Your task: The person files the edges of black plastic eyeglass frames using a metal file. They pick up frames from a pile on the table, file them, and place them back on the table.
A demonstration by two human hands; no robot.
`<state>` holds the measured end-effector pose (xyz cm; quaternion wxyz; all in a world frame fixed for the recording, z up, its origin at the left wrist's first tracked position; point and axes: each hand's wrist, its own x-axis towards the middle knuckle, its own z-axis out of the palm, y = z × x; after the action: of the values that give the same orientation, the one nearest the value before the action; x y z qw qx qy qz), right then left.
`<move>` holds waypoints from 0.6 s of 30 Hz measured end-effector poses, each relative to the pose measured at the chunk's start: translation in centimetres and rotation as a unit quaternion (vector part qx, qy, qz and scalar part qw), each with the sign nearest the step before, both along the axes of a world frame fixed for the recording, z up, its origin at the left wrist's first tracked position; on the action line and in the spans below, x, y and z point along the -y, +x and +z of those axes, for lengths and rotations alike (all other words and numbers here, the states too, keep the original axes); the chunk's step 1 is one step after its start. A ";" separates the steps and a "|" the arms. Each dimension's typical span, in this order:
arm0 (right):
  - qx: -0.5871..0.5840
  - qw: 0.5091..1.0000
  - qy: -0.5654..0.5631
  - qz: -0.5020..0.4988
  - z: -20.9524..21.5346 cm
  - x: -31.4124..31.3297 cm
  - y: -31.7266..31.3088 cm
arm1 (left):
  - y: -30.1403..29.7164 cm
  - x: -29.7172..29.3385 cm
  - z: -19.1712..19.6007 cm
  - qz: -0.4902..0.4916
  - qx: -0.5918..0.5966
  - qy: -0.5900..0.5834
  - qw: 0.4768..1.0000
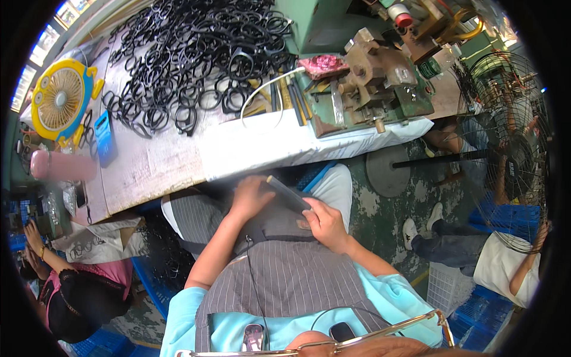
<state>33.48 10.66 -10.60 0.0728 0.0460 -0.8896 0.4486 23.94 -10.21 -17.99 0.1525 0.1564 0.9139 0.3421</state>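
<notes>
My right hand (326, 223) is closed around one end of a flat grey bar (288, 193) that looks like a file. The bar slants up and left over my lap, its pale tip close to my left hand. My left hand (250, 197) rests low over the dark striped apron (285, 273), fingers stretched forward and thumb apart. Its fingertips are slightly blurred, and I see nothing in it. On the table beyond lies a large heap of black ring-shaped frames (202, 47), like eyeglass fronts.
The white table edge (238, 154) runs just past my hands. A metal clamping fixture (372, 77), a pink device with a white cable (324, 65), a yellow fan (61, 98) and a pink bottle (62, 165) stand on it. A floor fan (514, 154) is at right; co-workers sit on both sides.
</notes>
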 end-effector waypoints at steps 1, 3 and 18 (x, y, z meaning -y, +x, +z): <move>-0.003 1.000 -0.008 0.001 -0.2 -0.2 0.0 | -0.2 0.4 1.0 -0.006 0.015 0.032 0.999; 0.012 1.000 -0.012 -0.010 -0.5 -0.5 0.2 | -0.8 1.3 3.6 0.008 0.087 0.124 0.988; 0.011 0.999 -0.048 -0.023 -1.8 -2.0 1.6 | -17.7 11.3 11.7 0.168 -0.437 -0.266 0.843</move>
<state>35.03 12.64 -12.40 0.0755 0.0168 -0.8689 0.4890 6.26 -21.48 -6.26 -0.2866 0.0873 0.9541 0.0028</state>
